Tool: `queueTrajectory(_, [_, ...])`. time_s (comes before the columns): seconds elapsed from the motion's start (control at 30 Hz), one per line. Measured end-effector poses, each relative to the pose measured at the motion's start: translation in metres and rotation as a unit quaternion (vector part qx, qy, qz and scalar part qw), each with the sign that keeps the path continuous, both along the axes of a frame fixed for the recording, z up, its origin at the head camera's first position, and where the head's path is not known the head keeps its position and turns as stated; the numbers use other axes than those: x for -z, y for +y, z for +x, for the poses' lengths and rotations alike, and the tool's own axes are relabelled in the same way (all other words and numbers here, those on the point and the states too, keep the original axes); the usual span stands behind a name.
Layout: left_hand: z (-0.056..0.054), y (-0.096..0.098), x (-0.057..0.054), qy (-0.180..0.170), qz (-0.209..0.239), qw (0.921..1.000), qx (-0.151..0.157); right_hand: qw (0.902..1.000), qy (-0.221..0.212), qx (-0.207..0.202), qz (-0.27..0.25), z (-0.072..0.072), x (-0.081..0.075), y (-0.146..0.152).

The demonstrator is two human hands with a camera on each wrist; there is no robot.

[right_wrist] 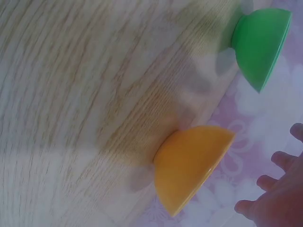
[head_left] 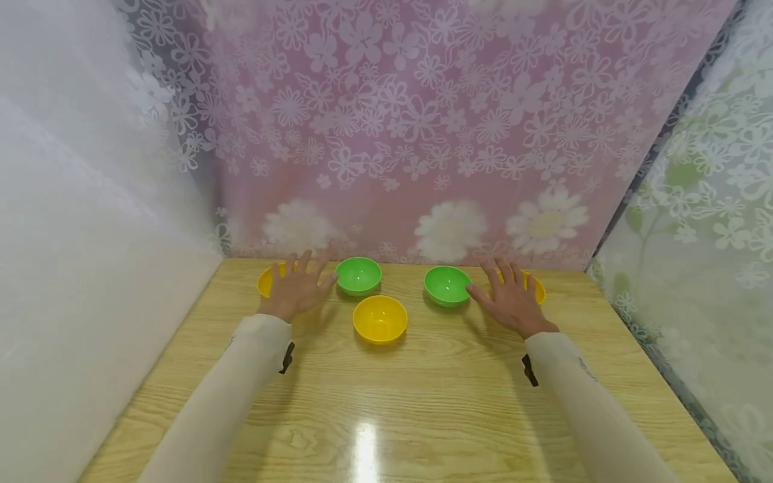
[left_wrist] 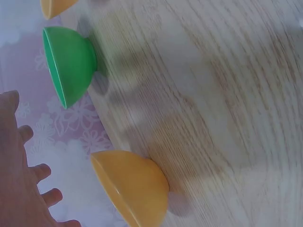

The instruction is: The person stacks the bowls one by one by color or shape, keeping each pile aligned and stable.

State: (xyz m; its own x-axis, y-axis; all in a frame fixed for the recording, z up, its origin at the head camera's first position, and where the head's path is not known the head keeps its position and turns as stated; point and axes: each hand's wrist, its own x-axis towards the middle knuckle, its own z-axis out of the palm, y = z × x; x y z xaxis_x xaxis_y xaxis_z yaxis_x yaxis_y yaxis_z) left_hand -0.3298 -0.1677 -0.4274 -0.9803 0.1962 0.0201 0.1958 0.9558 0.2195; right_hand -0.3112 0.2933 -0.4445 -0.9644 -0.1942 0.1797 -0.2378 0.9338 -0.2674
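My left hand (head_left: 296, 288), fingers spread, hovers over a yellow bowl (head_left: 264, 283) at the back left and partly hides it. Its thumb reaches toward a green bowl (head_left: 359, 276). On the other side, my right hand (head_left: 510, 298) is spread the same way above another yellow bowl (head_left: 536, 290), with its thumb at the rim of a second green bowl (head_left: 445, 287). Between the hands a third yellow bowl (head_left: 380, 320) stands nearer the front. In the left wrist view, the yellow bowl (left_wrist: 135, 184) sits upright below the fingers, apart from them; the right wrist view shows its yellow bowl (right_wrist: 187, 165) likewise.
The bowls stand on a wood-grain table (head_left: 338, 396). A pink flowered curtain (head_left: 392, 147) hangs right behind its back edge. White sheeting (head_left: 90, 221) borders the left side, and a flowered sheet (head_left: 706, 268) the right.
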Motion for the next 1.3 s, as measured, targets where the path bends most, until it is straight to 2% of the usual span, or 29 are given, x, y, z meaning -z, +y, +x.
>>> queueTrajectory(0.27, [0.006, 0.004, 0.002, -0.007, 0.021, 0.9997, 0.007, 0.9997, 0.004, -0.008, -0.022, 0.006, -0.001, -0.008])
queueTrajectory(0.43, [0.008, 0.006, 0.008, -0.006, 0.029, 0.9995, 0.012, 0.9997, 0.004, -0.011, -0.021, 0.006, 0.003, -0.013])
queueTrajectory(0.77, [0.014, 0.015, 0.011, -0.011, 0.055, 0.9982, 0.023, 0.9995, -0.003, -0.021, -0.023, 0.012, 0.009, -0.029])
queueTrajectory(1.0, [0.016, 0.019, 0.018, -0.016, 0.066, 0.9973, 0.029, 0.9992, 0.008, -0.029, -0.025, 0.014, 0.018, -0.042])
queueTrajectory(1.3, [0.022, 0.030, 0.023, 0.014, 0.087, 0.9945, 0.056, 0.9967, 0.042, -0.061, -0.032, 0.021, 0.023, -0.067])
